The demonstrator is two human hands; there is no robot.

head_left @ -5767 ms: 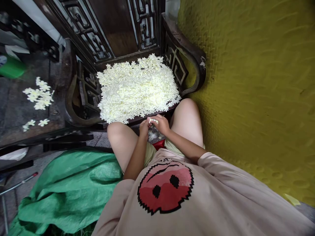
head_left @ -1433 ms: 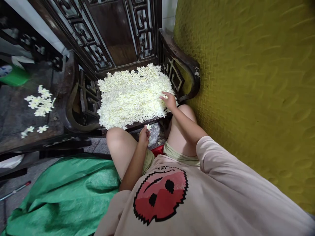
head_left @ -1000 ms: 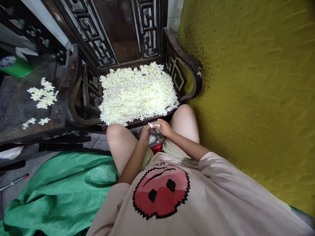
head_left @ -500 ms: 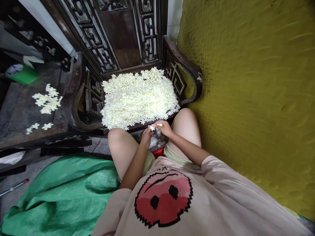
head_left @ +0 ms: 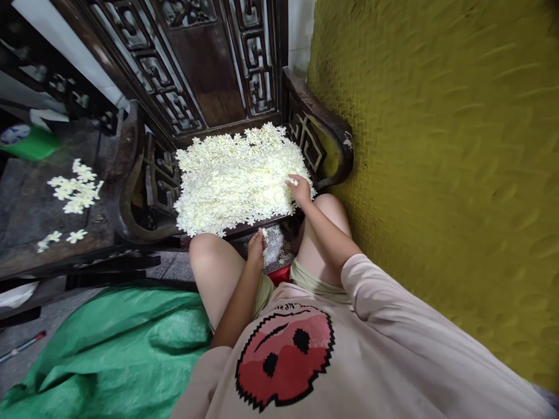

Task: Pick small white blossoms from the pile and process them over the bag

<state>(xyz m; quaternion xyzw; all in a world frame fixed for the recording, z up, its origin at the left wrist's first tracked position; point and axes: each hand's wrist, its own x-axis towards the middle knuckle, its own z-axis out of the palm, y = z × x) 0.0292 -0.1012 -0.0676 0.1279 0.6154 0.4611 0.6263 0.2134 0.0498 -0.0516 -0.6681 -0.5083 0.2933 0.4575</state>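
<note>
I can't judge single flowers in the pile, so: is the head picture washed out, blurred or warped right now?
Head view: soft, even light, no hard shadows; the flower pile is nearly washed out, petals merging; the chair back rails splay from wide-angle warp; the yellow wall looks smeared; the right hand on the pile and the left hand pinching a flower are sharp but small.

Flower pile (head_left: 236, 174) on chair seat (head_left: 262, 224), wall (head_left: 437, 145) right

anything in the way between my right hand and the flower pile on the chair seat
Nothing visible. The right hand rests on the right side of the flower pile, fingertips among the blossoms. The chair armrest curves past beside it, not between.
</note>
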